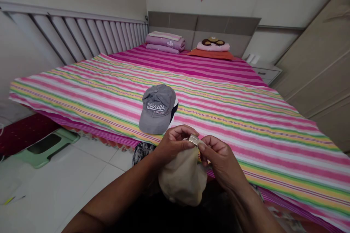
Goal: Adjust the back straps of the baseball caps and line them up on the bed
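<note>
Since the head view looks down over both forearms, the work sits at the bottom centre, just in front of the edge of the bed; the left hand (pixel 175 145) and the right hand (pixel 222 162) meet there, each grip clenched in a pinch on a small metal buckle (pixel 194 139), which lies between them at about chest height; a beige cloth cap (pixel 182 177) hangs just below the hands, its rounded crown sagging, though the fingers hide how the buckle joins the cloth; to work a part this small well, firm pressure from the thumb and fingertips on opposite faces should stop it twisting, and letting the cap's weight rest on something would ease the pull on it; a grey baseball cap (pixel 157 109) with white "Always" lettering lies on the striped bedsheet (pixel 246 123), near the hands but not touching them; a black-and-white patterned cloth (pixel 143 153) bunches just left of the left wrist, close enough to catch the cap; further off, a folded purple blanket (pixel 165 43) and a pink pillow (pixel 213 46) on an orange cushion (pixel 210 54) lie against the headboard (pixel 203 25); a bedside cabinet (pixel 266 72) stands beyond the bed, with a pale wardrobe (pixel 314 62) along the right and a green step stool (pixel 45 149) on the tiled floor (pixel 82 174) at the left.
</note>
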`<action>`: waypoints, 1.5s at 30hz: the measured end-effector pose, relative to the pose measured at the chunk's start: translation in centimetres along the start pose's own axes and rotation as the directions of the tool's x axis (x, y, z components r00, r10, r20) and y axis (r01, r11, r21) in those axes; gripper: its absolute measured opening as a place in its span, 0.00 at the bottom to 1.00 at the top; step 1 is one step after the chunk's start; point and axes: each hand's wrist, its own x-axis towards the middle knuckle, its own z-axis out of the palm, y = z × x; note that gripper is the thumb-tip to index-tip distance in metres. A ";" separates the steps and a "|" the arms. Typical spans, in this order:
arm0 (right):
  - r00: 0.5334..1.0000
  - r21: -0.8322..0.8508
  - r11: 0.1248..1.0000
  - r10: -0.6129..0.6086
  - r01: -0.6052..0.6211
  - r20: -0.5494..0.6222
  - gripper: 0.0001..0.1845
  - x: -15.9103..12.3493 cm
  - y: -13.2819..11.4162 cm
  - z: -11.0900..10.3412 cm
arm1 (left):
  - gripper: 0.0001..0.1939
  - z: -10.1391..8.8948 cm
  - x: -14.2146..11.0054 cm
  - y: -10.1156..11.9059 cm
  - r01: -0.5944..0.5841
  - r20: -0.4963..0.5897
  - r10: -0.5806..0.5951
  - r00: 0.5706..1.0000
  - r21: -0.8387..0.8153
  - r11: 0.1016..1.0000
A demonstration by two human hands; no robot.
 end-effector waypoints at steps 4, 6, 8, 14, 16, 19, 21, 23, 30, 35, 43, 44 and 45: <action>1.000 0.070 0.998 0.003 -0.004 0.019 0.14 0.1 0.1 0.0 | 0.10 0.4 -0.1 -0.2 0.013 -0.005 -0.013 1.000 -0.073 0.997; 1.000 0.088 0.996 0.013 -0.015 0.018 0.14 0.1 0.1 -0.1 | 0.10 0.6 -0.2 -0.4 0.042 -0.016 -0.044 0.999 -0.110 0.993; 0.999 0.106 0.994 0.031 -0.033 0.025 0.13 0.2 0.2 -0.2 | 0.10 0.6 -0.3 -0.5 0.077 -0.032 -0.082 0.996 -0.139 0.987; 0.997 0.155 0.986 0.043 -0.053 0.065 0.11 0.4 0.4 -0.4 | 0.12 0.5 -0.3 -0.4 0.113 -0.059 -0.125 0.990 -0.178 0.977; 0.998 0.155 0.987 0.030 -0.039 0.062 0.11 0.4 0.4 -0.4 | 0.12 0.5 -0.4 -0.4 0.168 -0.017 -0.174 0.985 -0.178 0.970; 0.997 0.163 0.986 0.026 -0.038 0.078 0.11 0.4 0.4 -0.4 | 0.12 0.4 -0.4 -0.3 0.214 0.036 -0.211 0.977 -0.173 0.961; 0.997 0.146 0.989 0.013 -0.023 0.073 0.11 0.4 0.4 -0.6 | 0.13 0.2 -0.3 -0.3 0.182 0.021 -0.181 0.983 -0.175 0.968; 0.999 0.112 0.994 0.002 -0.008 0.050 0.11 0.3 0.4 -0.8 | 0.14 0.0 -0.2 -0.3 0.150 -0.007 -0.154 0.988 -0.183 0.972; 0.999 0.138 0.990 0.029 -0.035 0.046 0.12 0.7 1.0 -0.7 | 0.14 -0.1 -0.3 -0.4 0.285 0.040 -0.282 0.958 -0.127 0.950; 0.998 0.156 0.987 0.042 -0.047 0.037 0.12 1.3 0.0 -0.7 | 0.14 0.3 0.6 0.4 0.206 -0.010 -0.207 0.978 -0.063 0.977; 0.974 -0.024 0.976 -0.216 0.219 0.073 0.08 0.9 -5.3 -1.7 | 0.14 2.7 3.2 3.5 -0.138 0.101 0.132 0.986 0.051 0.989; 0.974 -0.026 0.976 -0.212 0.214 0.083 0.08 0.8 -5.2 -1.9 | 0.14 2.8 3.2 3.5 -0.131 0.100 0.127 0.987 0.035 0.991; 0.976 -0.021 0.981 -0.192 0.195 0.102 0.09 0.8 -4.9 -2.1 | 0.13 2.7 3.1 3.3 -0.113 0.084 0.112 0.990 0.012 0.993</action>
